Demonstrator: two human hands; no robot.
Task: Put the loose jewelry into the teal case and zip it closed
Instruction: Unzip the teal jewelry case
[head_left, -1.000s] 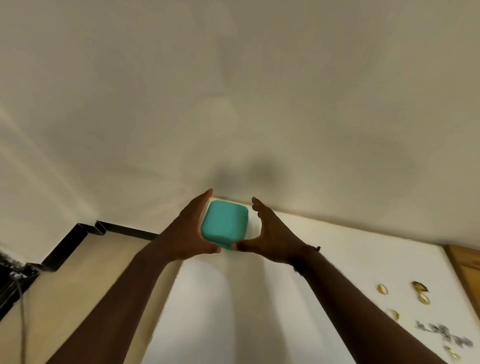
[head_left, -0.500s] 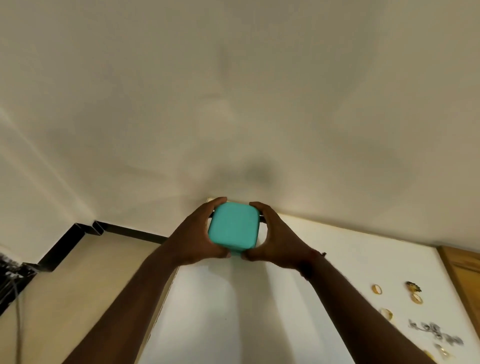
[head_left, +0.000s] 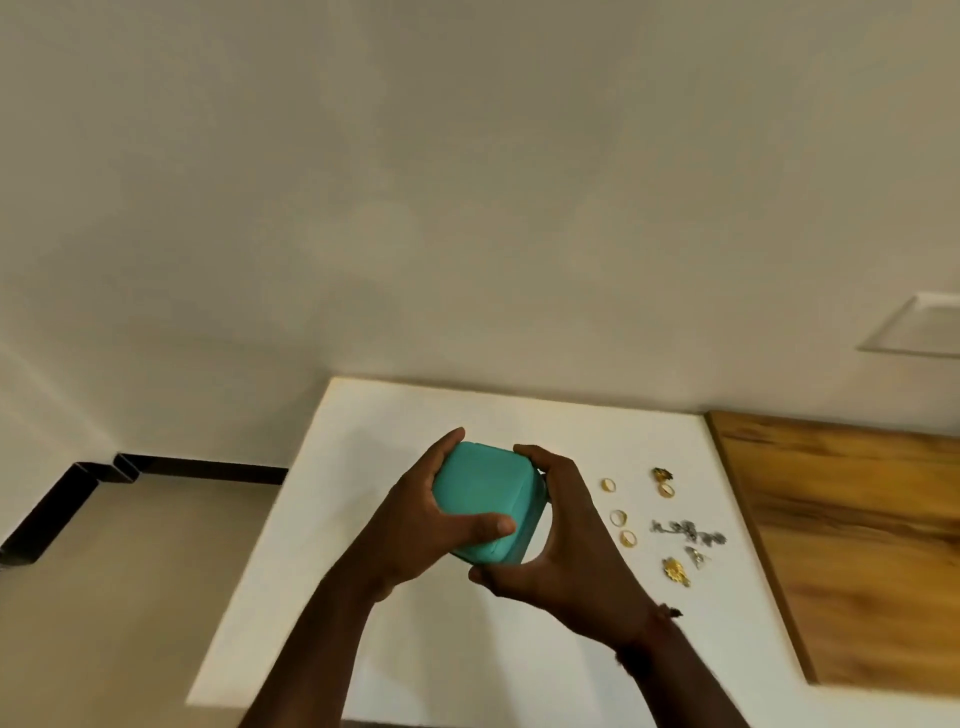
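Both my hands hold the closed teal case (head_left: 480, 493) above the white tabletop (head_left: 415, 649). My left hand (head_left: 421, 525) grips its left side, thumb lying across the front face. My right hand (head_left: 566, 540) wraps its right side and underside. To the right on the table lies the loose jewelry: three gold rings (head_left: 618, 517), a gold ring with a dark-gold ornament (head_left: 664, 482), a silver chain piece (head_left: 685, 532), a small silver piece (head_left: 696, 556) and a gold flower-shaped piece (head_left: 675, 570).
A wooden surface (head_left: 857, 545) adjoins the white top on the right. A plain wall rises behind. Tan floor with a black skirting (head_left: 78, 493) lies to the left. A white panel (head_left: 919, 327) is on the wall at far right.
My hands closed around the case at the table's far edge and brought it nearer and up. My head tilted down, so more of the table and jewelry shows.
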